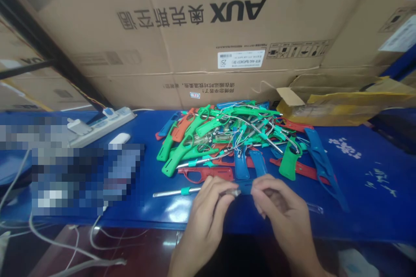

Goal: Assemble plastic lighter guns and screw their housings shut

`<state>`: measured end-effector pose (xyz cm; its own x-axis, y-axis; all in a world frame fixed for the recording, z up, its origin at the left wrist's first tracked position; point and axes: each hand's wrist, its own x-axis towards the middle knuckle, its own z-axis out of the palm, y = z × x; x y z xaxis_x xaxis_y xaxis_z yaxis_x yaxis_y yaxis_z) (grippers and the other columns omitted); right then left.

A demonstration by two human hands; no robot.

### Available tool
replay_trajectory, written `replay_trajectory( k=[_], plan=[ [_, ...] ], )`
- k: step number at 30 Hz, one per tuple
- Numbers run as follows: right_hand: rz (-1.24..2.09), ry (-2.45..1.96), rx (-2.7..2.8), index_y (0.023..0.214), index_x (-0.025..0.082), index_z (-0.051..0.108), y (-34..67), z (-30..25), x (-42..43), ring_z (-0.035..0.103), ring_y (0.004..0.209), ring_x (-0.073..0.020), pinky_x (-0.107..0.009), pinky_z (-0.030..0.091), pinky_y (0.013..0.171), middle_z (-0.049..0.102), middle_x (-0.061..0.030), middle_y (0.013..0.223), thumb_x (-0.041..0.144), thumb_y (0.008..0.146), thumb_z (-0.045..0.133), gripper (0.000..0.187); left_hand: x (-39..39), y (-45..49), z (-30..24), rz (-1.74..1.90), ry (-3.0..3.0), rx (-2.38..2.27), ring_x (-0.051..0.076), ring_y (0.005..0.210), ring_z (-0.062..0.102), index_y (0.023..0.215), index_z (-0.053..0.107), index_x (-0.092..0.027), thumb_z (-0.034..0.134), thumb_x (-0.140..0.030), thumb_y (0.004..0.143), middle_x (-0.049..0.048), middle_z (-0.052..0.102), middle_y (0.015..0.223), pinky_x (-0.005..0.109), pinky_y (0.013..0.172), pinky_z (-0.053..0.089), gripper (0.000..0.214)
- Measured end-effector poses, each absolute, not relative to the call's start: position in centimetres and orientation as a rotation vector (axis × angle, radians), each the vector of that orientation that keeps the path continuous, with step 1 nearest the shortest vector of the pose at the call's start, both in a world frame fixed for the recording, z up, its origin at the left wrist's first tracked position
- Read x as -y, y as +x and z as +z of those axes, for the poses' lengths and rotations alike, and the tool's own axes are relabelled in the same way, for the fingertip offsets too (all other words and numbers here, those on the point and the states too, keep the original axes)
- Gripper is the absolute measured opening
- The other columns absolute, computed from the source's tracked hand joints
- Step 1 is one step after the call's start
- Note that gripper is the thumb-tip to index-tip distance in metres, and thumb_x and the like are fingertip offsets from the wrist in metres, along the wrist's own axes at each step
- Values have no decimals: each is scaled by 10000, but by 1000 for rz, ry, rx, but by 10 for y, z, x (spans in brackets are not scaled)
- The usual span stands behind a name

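The left hand's (209, 205) grip pinches a small pale piece (237, 192) between thumb and fingers, near the table's (143, 207) front edge. The right hand's (286, 205) grip is curled, thumb close to the fingertips, just beside that piece; whether it holds anything I cannot tell.

At the far left, a white power strip (100, 126) lies aslant with plugs in it, and a small white object (119, 139) sits near it. A metal rod (173, 192) with a teal band (185, 191) reaches to the left hand's fingers; whether it is held or lies behind them is unclear. Beyond both hands spreads a heap of green, orange, red and blue handle shells, among them a green shell (178, 156), mixed with more rods and white wires. A blue shell piece (246, 187) shows between the hands. Right of the heap, a long blue shell (325, 166) points toward the front edge, a yellow-taped carton (338, 110) stands behind, and small white bits (346, 148) lie scattered.
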<state>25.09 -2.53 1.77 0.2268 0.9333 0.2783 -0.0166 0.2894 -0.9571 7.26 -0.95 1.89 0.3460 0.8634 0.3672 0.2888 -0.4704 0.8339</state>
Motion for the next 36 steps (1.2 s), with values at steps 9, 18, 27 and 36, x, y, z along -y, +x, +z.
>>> replay_trajectory(
  k=[9, 18, 27, 36],
  plan=[
    [960, -1104, 1175, 869, 244, 715, 250, 19, 28, 627, 572, -81, -151, 487, 485, 748, -3, 832, 263, 917, 722, 53, 8, 77, 9, 1319, 1930, -997, 186, 1003, 629, 1175, 616, -253, 598, -99, 1003, 43, 640, 1077, 316, 873, 506, 231],
    [1028, -1088, 1234, 879, 251, 712, 248, 23, 26, 589, 461, -43, -141, 440, 425, 723, 14, 834, 272, 932, 713, 57, 9, 78, 9, 1290, 1876, -917, 147, 996, 628, 1097, 569, -256, 523, -29, 1015, -2, 662, 1036, 317, 950, 443, 246],
    [1363, -1145, 978, 855, 199, 679, 241, 19, 31, 419, 335, -42, -144, 321, 346, 542, 61, 467, 422, 911, 734, 237, 15, 74, 6, 1296, 1822, -884, 174, 1073, 545, 1229, 503, -273, 575, -104, 1022, 33, 565, 1137, 337, 963, 399, 276],
    [1499, -1021, 879, 767, 183, 653, 235, 7, 32, 400, 359, -14, -146, 308, 387, 509, 78, 518, 389, 909, 754, 270, 15, 68, 14, 1160, 1859, -814, 192, 1074, 549, 1202, 505, -265, 386, -116, 1081, 39, 571, 1123, 404, 1043, 304, 226]
  ],
)
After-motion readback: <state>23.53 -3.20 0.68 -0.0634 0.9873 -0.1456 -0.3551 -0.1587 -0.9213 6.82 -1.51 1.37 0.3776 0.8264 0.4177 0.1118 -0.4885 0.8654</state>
